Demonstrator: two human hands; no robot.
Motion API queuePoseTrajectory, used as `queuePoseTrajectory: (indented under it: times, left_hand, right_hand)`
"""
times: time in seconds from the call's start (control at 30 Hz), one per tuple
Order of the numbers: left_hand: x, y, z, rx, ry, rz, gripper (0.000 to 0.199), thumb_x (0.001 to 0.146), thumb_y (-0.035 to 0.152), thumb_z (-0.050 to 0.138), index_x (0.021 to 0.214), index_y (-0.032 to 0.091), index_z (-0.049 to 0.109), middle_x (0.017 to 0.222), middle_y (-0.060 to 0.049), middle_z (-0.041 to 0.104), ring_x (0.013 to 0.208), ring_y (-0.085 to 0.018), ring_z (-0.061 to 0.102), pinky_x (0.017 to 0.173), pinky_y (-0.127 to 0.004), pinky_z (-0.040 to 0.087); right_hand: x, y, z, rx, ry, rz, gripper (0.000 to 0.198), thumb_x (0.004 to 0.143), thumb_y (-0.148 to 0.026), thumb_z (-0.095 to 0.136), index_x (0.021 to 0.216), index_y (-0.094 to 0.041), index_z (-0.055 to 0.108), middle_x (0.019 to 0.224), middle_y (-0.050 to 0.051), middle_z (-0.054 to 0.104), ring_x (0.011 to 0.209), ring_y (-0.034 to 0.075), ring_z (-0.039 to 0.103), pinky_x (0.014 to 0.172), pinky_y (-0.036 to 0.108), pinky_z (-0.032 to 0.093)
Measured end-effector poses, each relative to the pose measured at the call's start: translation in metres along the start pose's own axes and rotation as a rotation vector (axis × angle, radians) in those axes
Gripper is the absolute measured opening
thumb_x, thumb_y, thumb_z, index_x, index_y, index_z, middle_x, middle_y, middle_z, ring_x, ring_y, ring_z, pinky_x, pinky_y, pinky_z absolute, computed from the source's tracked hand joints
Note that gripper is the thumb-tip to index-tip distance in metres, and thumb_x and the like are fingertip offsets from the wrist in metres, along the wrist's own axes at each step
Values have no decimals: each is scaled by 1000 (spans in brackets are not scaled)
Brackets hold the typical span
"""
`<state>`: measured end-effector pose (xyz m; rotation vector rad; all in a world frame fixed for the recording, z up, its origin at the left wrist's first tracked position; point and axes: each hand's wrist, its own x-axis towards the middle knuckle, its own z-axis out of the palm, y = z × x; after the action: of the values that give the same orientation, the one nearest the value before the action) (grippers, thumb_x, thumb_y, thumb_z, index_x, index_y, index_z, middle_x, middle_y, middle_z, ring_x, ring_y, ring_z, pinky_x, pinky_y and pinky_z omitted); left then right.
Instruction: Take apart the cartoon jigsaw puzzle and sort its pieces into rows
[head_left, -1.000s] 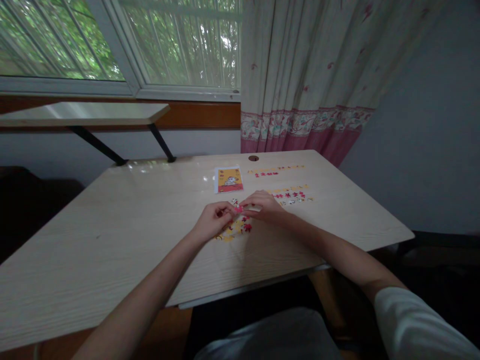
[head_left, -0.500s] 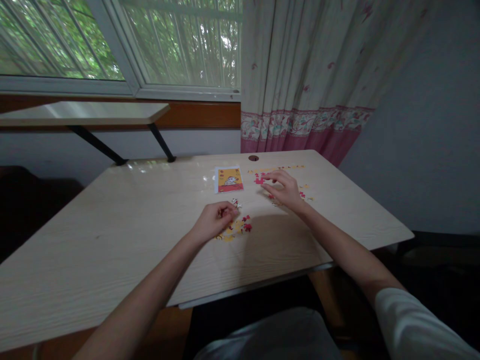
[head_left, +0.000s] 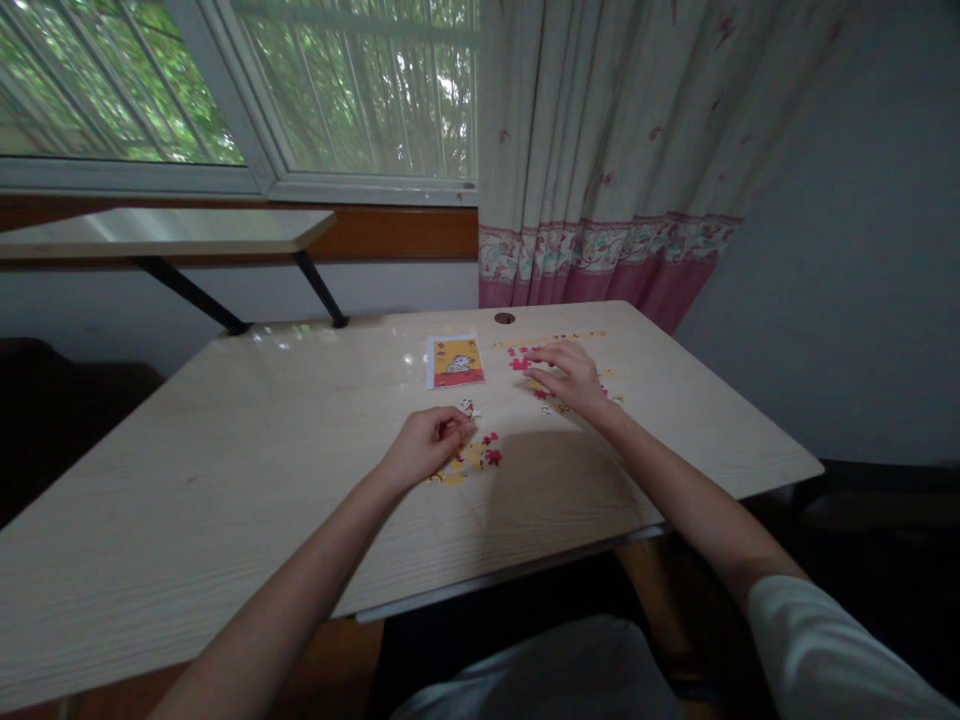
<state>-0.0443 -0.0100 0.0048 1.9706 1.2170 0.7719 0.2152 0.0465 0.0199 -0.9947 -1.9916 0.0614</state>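
Over a loose pile of yellow and red jigsaw puzzle pieces (head_left: 472, 457), my left hand (head_left: 427, 442) is closed, its thumb and fingers pressed together. What they hold, if anything, is too small to make out. White pieces (head_left: 471, 408) lie just beyond its fingertips. My right hand (head_left: 571, 378) hovers to the right with thumb and index finger apart. At its fingertips lies a red puzzle piece (head_left: 520, 365), with more red pieces behind it. Other loose pieces (head_left: 543, 396) lie partly hidden beneath this hand.
A picture card (head_left: 457, 362) with a spotted animal on yellow and red lies between and beyond my hands. A row of yellow pieces (head_left: 577, 336) runs along the back of the table (head_left: 262, 480). A raised shelf (head_left: 172, 230) stands at the back left; a curtain (head_left: 600, 150) hangs behind.
The view has shifted very slightly. My right hand has drawn back a touch from the red pieces, while my left hand stays closed over the pile.
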Motion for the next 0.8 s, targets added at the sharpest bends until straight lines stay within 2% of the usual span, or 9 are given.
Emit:
queuePoseTrajectory:
  times: [0.17,0.27,0.37,0.5,0.6,0.7,0.8]
  left_hand:
    - [0,-1,-2,80,2,25,26,81,35,49,80,14,64,62,-2,60,51,-10,50,48,-21,38]
    - [1,-6,-5,211,23,69,25,81,34,49,82,16,65,67,-4,62,57,-12,51,53,-23,39]
    - [2,-11,-12,350,54,104,24,81,32,49,84,17,67,73,-6,63,64,-15,53,59,-26,40]
    - [1,-13,-22,489,98,78,25,82,32,46,85,18,67,74,-7,62,66,-16,53,61,-27,38]
    - [1,-14,-28,568,124,39,26,82,33,45,84,18,66,72,-6,60,65,-16,53,60,-26,37]
    - [1,-17,-33,600,144,24,26,82,34,45,83,18,66,72,-6,60,65,-17,52,59,-26,36]
    - [1,-20,-35,601,141,24,27,82,35,45,83,18,65,73,-6,61,66,-17,52,60,-27,36]
  right_hand:
    - [2,-5,-3,-6,3,-44,21,79,-39,63,92,-23,68,94,6,68,87,19,58,86,37,40]
    - [10,-3,3,38,-42,10,21,80,-37,62,94,-23,68,96,6,67,86,18,58,83,35,42]
    - [26,12,18,61,-145,101,20,78,-33,63,92,-20,68,96,7,67,87,17,58,79,31,43]
    - [45,39,41,-26,-272,234,21,75,-30,65,89,-15,70,90,9,67,78,16,59,73,28,44]
    - [53,52,53,-101,-356,238,22,76,-29,63,89,-14,71,89,9,68,77,16,58,73,27,43]
    - [57,57,59,-199,-412,248,21,76,-28,63,90,-15,71,88,9,68,79,17,58,75,28,42]
    - [58,54,61,-297,-411,265,23,75,-28,63,93,-16,71,91,10,67,82,19,58,77,30,42]
